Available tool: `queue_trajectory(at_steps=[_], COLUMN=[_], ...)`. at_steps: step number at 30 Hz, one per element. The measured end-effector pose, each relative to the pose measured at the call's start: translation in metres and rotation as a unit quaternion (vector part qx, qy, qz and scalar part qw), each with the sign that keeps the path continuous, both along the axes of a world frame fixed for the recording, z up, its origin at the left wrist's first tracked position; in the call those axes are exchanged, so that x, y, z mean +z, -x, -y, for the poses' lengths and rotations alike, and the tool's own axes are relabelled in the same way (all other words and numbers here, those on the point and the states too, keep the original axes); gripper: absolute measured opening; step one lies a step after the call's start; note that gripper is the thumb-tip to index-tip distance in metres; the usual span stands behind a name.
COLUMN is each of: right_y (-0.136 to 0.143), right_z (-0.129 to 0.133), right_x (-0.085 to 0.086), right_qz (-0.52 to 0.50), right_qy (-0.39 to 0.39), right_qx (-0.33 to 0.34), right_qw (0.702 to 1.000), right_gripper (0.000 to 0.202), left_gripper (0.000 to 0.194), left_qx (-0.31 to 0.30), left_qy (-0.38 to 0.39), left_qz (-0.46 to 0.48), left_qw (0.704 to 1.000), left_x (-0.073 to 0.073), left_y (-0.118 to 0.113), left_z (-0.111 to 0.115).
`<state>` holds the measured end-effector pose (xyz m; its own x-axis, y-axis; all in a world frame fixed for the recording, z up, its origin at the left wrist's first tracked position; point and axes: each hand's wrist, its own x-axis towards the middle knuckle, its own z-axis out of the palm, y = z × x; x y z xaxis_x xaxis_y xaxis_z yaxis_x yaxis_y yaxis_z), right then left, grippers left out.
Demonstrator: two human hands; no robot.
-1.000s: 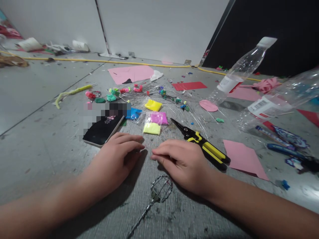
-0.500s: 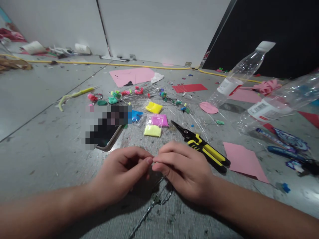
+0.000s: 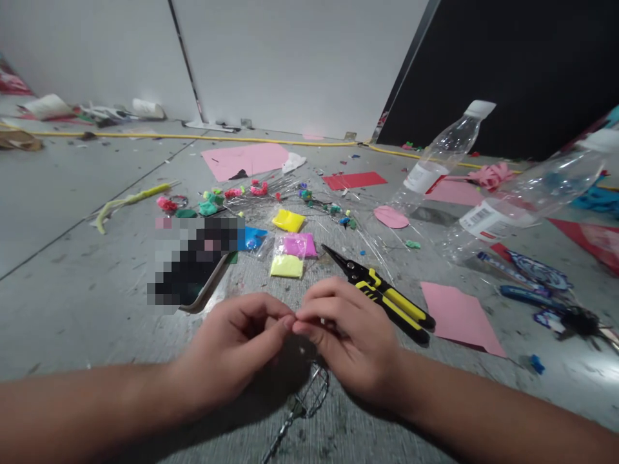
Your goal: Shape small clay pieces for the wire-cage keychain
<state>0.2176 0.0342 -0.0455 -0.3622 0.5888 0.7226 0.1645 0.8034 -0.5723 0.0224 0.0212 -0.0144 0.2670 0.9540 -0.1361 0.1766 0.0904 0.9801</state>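
Note:
My left hand (image 3: 242, 351) and my right hand (image 3: 351, 335) meet at the fingertips, thumbs and forefingers pinched together. Whatever is between them is too small to make out. On the grey surface below them lies a twisted wire piece (image 3: 312, 393) with a loop and a stem, partly in shadow. Just beyond my right hand rest yellow-and-black pliers (image 3: 382, 293), their jaws pointing away to the left. Ahead of my fingers are a pale yellow packet (image 3: 287, 266), a magenta packet (image 3: 298, 244), a bright yellow packet (image 3: 289, 221) and a blue packet (image 3: 252, 238).
A phone (image 3: 206, 290) lies to the left. Two clear plastic bottles, one nearer (image 3: 483, 219) and one farther (image 3: 425, 175), stand at the right. Pink paper (image 3: 461, 316) lies beside the pliers. Wires with coloured clay bits (image 3: 304, 193) spread behind the packets. A yellow cable (image 3: 232, 138) runs along the wall.
The view has shifted slightly, so the surroundings sit lower and farther left. My hands stay pinched together in nearly the same place, and more of the wire loop shows beneath them.

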Motion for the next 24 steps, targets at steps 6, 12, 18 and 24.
queue_trajectory(at_steps=[6,12,18,24], right_y=[0.0026,-0.0017,-0.0018,-0.0013], right_z=[0.0004,-0.0019,-0.0018,-0.0011], right_x=[-0.0033,-0.0056,-0.0016,0.0021], right_qz=[-0.019,-0.013,-0.017,-0.023], right_qy=[0.009,0.003,0.023,0.057], right_qx=[0.034,0.06,0.057,0.059], right_qw=[0.999,0.998,0.998,0.996], right_gripper=[0.013,0.028,0.028,0.016], left_gripper=[0.014,0.021,0.022,0.02], left_qx=[-0.029,-0.032,-0.027,-0.04], left_qy=[0.015,0.077,0.114,0.108], left_qz=[0.012,0.013,0.031,0.027], left_qw=[0.999,0.996,0.993,0.993], left_x=[0.0032,-0.0009,-0.0057,-0.0036], left_y=[0.0,0.0041,0.0082,0.0059], left_z=[0.0019,-0.0014,-0.0017,-0.0014])
